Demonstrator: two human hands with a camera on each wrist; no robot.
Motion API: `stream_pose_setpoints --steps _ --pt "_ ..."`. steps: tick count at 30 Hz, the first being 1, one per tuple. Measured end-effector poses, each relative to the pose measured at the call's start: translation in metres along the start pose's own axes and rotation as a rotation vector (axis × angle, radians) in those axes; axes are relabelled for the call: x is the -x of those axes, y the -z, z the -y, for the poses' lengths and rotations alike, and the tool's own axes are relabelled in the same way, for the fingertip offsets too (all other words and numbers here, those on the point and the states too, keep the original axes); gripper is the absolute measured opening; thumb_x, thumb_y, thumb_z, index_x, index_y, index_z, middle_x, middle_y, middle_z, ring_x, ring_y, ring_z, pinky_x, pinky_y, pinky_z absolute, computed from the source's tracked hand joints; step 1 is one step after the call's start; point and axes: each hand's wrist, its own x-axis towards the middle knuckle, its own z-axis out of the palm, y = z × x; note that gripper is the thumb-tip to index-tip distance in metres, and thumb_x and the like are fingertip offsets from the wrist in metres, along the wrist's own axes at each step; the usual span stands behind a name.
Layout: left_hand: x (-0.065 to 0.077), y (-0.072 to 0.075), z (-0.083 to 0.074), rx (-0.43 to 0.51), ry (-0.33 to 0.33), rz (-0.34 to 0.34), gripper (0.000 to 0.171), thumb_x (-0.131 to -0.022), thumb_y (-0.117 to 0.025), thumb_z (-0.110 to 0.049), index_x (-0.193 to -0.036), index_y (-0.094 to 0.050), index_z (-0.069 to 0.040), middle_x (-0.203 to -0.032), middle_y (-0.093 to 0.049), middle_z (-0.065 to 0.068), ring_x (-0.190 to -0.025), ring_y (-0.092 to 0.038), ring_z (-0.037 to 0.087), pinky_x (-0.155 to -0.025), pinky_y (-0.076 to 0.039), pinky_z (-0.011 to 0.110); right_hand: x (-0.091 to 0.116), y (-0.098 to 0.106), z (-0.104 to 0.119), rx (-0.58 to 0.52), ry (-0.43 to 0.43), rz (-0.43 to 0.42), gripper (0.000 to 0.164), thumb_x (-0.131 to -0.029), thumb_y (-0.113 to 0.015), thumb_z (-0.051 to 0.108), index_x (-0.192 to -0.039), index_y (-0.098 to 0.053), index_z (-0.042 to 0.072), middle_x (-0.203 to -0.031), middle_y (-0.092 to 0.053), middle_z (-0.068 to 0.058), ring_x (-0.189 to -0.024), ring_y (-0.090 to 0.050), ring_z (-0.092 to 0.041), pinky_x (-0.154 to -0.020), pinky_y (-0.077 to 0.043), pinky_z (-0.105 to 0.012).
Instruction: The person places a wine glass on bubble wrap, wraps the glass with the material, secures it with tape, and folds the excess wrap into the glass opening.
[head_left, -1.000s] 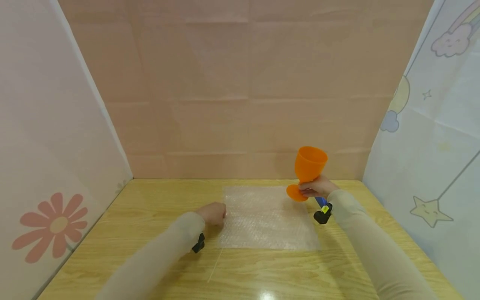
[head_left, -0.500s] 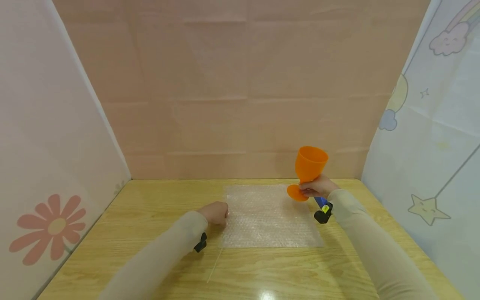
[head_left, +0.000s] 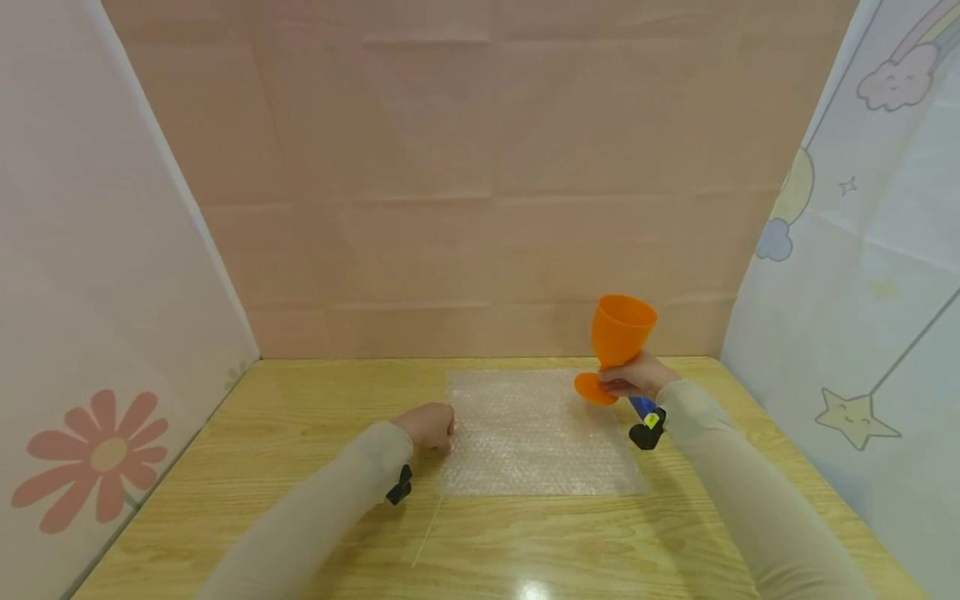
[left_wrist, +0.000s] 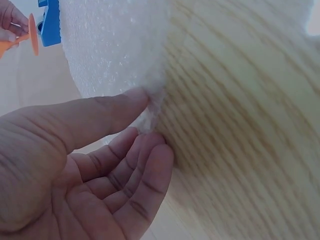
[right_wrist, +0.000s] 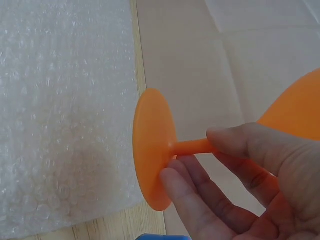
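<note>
An orange plastic goblet is held by its stem in my right hand, above the right side of the bubble wrap sheet. It leans a little, with its bowl up and to the right. In the right wrist view, thumb and fingers pinch the stem between the round foot and the bowl. My left hand is at the sheet's left edge. In the left wrist view, its thumb and curled fingers pinch the edge of the bubble wrap.
The sheet lies flat on a wooden table. A pinkish backdrop stands behind the table. White patterned panels flank it, one with a flower, the other with a star.
The head view has shifted very slightly. Both hands stay nearly where they were, the right with the goblet and the left at the bubble wrap's edge.
</note>
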Motion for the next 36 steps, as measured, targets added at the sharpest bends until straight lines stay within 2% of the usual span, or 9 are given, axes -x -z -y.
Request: stream_pose_setpoints --steps 5,11,14,21,26,31,36 --pt "-0.001 0.0 0.001 0.018 -0.008 -0.002 0.02 -0.079 -0.076 -0.006 -0.087 -0.058 -0.007 -0.08 -0.056 0.001 -0.071 -0.048 0.015 -0.065 -0.044 0.028 0.002 -0.013 0.009 0.008 0.018 0.035 0.026 -0.09 -0.064 -0.001 -0.112 -0.053 -0.009 -0.09 -0.066 -0.002 -0.081 -0.069 -0.015 -0.082 -0.058 -0.036" --pt "-0.001 0.001 0.0 0.025 0.001 0.003 0.02 -0.079 -0.076 -0.005 -0.088 -0.057 -0.007 -0.081 -0.056 0.001 -0.071 -0.048 0.015 -0.065 -0.044 0.029 0.004 -0.04 0.02 0.11 0.022 0.107 0.022 -0.09 -0.066 0.004 -0.107 -0.057 -0.007 -0.092 -0.067 -0.005 -0.083 -0.07 -0.018 -0.081 -0.058 -0.036" --pt "0.0 0.002 -0.001 0.024 0.004 0.007 0.02 -0.079 -0.075 -0.004 -0.088 -0.058 -0.006 -0.08 -0.056 0.001 -0.07 -0.048 0.015 -0.064 -0.044 0.028 0.003 -0.055 0.025 0.152 0.027 0.167 0.022 -0.09 -0.068 0.009 -0.105 -0.06 -0.006 -0.091 -0.069 -0.007 -0.081 -0.07 -0.019 -0.078 -0.058 -0.035" --pt "0.0 0.002 -0.002 -0.002 0.004 0.014 0.019 -0.08 -0.074 -0.004 -0.088 -0.057 -0.008 -0.081 -0.055 0.0 -0.071 -0.047 0.015 -0.065 -0.043 0.027 0.009 -0.091 0.033 0.193 0.072 0.334 0.024 -0.092 -0.066 0.013 -0.104 -0.061 -0.006 -0.093 -0.071 -0.01 -0.083 -0.07 -0.02 -0.082 -0.058 -0.036" --pt "-0.001 0.002 -0.002 0.008 0.015 0.02 0.018 -0.081 -0.074 -0.004 -0.089 -0.058 -0.007 -0.081 -0.056 0.001 -0.071 -0.048 0.015 -0.065 -0.044 0.028 0.014 -0.117 0.032 0.158 0.075 0.373 0.019 -0.093 -0.064 0.016 -0.098 -0.065 -0.003 -0.088 -0.07 -0.005 -0.079 -0.067 -0.017 -0.08 -0.057 -0.032" --pt "0.001 0.003 -0.002 0.023 0.023 0.016 0.018 -0.08 -0.074 -0.003 -0.088 -0.057 -0.007 -0.081 -0.055 0.002 -0.071 -0.048 0.016 -0.065 -0.043 0.029 0.022 -0.139 0.028 0.059 0.041 0.405 0.014 -0.094 -0.062 0.015 -0.089 -0.066 0.004 -0.075 -0.057 0.003 -0.068 -0.05 -0.011 -0.067 -0.049 -0.024" --pt "0.001 0.004 -0.004 0.015 0.012 0.024 0.018 -0.081 -0.072 -0.001 -0.083 -0.055 -0.007 -0.075 -0.05 0.001 -0.066 -0.043 0.015 -0.06 -0.037 0.027 0.026 -0.156 0.017 -0.023 -0.003 0.44 0.015 -0.096 -0.058 0.011 -0.091 -0.067 0.001 -0.077 -0.062 0.003 -0.069 -0.055 -0.009 -0.068 -0.052 -0.025"
